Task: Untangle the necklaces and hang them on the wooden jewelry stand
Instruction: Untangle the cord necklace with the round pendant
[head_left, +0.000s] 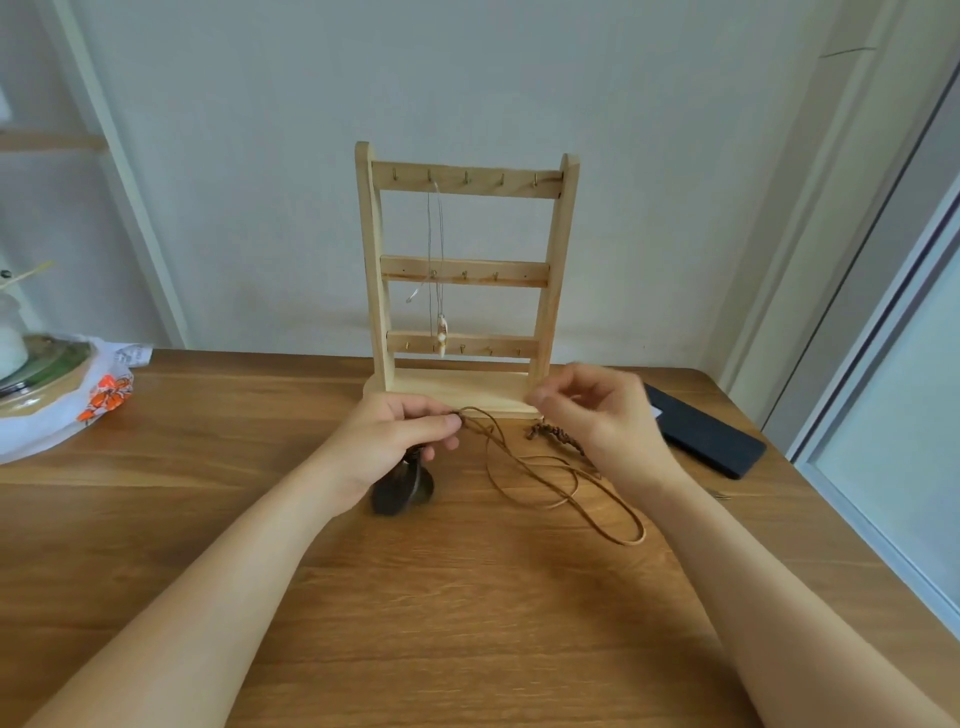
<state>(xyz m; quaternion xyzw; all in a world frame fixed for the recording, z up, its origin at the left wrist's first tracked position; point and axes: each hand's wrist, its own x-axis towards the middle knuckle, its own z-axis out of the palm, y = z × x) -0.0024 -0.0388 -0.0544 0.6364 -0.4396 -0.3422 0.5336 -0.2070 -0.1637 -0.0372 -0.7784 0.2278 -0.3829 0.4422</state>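
Note:
A wooden jewelry stand (556, 270) with three hook bars stands at the back middle of the table. A thin necklace with a pale pendant (441, 332) hangs from a top hook. My left hand (400, 441) pinches a brown cord necklace (561, 478) near its knot, and dark feathers (400, 486) hang below that hand. The cord loops lie on the table to the right. My right hand (602, 415) hovers just in front of the stand's base, fingers loosely curled, holding nothing that I can see. A dark beaded piece (556, 436) lies partly hidden behind it.
A black phone (711, 439) lies at the right of the wooden table (467, 623). At the left edge sit a white plastic bag with orange print (104, 400) and a round container (36, 374). A wall stands behind, and a window frame runs along the right.

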